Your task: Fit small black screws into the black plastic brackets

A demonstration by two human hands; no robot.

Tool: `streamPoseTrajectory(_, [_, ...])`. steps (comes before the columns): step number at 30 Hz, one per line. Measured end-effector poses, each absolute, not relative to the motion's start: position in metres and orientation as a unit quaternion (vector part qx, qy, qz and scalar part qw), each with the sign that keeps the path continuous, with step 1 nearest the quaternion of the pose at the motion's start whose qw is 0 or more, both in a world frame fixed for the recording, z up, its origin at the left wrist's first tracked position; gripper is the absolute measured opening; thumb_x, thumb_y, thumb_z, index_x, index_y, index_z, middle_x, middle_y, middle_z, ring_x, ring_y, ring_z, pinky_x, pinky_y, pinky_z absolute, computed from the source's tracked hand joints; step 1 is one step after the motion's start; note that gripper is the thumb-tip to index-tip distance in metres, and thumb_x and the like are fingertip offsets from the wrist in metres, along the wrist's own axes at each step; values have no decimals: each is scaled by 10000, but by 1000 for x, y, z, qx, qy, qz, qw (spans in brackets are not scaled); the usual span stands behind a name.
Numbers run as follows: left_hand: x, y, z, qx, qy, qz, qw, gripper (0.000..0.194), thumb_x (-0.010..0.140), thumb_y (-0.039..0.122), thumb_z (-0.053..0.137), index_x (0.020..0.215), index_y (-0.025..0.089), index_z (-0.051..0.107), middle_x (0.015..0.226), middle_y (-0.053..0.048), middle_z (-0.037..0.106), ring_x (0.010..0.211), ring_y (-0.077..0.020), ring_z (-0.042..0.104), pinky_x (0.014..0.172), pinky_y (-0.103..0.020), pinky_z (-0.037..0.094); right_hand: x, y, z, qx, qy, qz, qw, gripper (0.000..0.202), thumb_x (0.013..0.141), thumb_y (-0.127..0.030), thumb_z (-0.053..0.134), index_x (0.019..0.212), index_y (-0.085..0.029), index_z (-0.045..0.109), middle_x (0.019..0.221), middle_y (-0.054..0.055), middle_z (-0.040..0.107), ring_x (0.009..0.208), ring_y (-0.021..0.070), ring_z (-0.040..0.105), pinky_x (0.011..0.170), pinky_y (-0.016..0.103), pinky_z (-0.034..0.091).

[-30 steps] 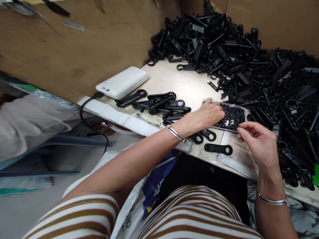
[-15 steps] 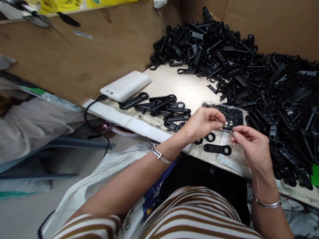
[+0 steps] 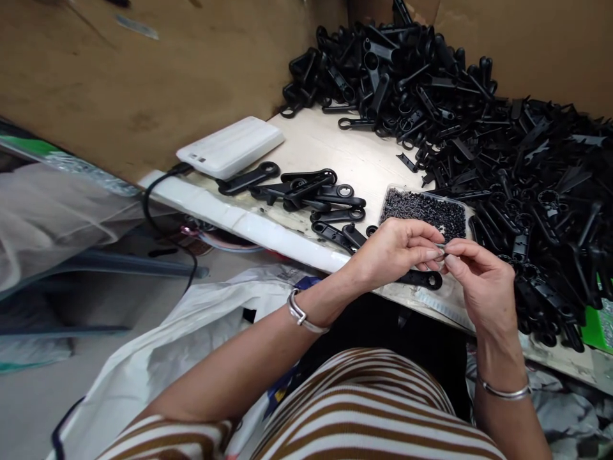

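Observation:
My left hand [image 3: 400, 252] and my right hand [image 3: 486, 278] meet fingertip to fingertip just in front of a clear tray [image 3: 382, 207]. Both are closed in a pinch. A tiny dark piece [image 3: 443, 250] shows between the fingertips, on the right hand's side. Whatever the left fingers pinch is too small to name. Loose little black parts [image 3: 421, 209] fill most of the tray. Below the left hand, a black plastic lever with a ringed end [image 3: 433, 280] lies on the table, partly covered by that hand.
More black levers [image 3: 306, 191] lie in a small group left of my hands. Beyond them sits a white power bank [image 3: 230, 148] with a black cable [image 3: 148, 211]. A big heap of black plastic parts [image 3: 421, 83] spreads across the back and right, against cardboard walls [image 3: 527, 51].
My hands have come together; before, a gap separated their fingertips. The left hand has moved down and right, away from the tray. The view has shifted a little.

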State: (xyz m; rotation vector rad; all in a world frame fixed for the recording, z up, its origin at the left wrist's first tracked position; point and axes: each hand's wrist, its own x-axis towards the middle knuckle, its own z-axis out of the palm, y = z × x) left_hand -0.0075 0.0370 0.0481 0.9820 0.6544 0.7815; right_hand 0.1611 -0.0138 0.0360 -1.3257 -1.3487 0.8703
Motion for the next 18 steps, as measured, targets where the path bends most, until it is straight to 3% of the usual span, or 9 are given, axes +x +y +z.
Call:
streamPoseTrajectory(12, [-8, 37, 42, 495, 312, 327, 742, 111, 805, 19, 616, 883, 95, 630, 628, -13, 692, 627, -122, 691, 622, -210, 549, 163, -19, 46, -539, -700, 209, 420, 89, 867, -200, 654, 877, -241, 732, 952, 40, 695, 902, 182, 655, 801, 326, 543])
streamPoseTrajectory(18, [-8, 35, 40, 498, 308, 353, 730, 77, 791, 64, 655, 845, 107, 621, 622, -4, 697, 608, -110, 685, 632, -198, 552, 161, -22, 43, -562, -685, 168, 431, 39, 845, -202, 692, 862, -223, 721, 882, 17, 711, 796, 154, 662, 708, 278, 551])
